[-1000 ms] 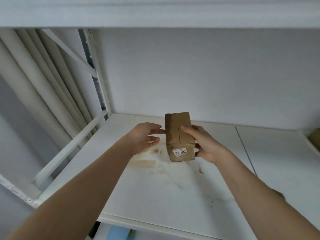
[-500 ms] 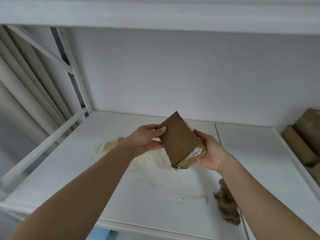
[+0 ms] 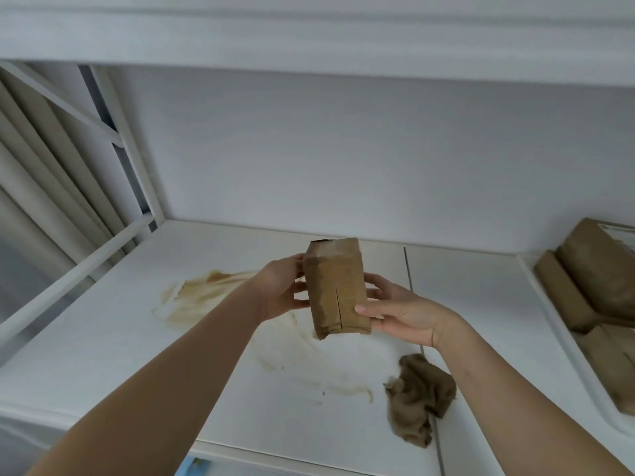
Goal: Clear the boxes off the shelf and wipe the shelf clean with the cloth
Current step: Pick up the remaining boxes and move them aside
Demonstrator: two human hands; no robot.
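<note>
Off to the right, a white tray (image 3: 546,304) holds several stacked brown boxes (image 3: 598,286), while the left hand (image 3: 280,286) and right hand (image 3: 402,312) grip an upright brown box (image 3: 335,286) between them above the stained shelf (image 3: 120,338), near a crumpled cloth (image 3: 417,398)

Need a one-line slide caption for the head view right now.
Both hands hold a brown box above the stained shelf, cloth lying nearby.

A storeroom: white metal shelving (image 3: 113,255) against a plain wall, brown parcels (image 3: 591,286) stacked alongside.
</note>
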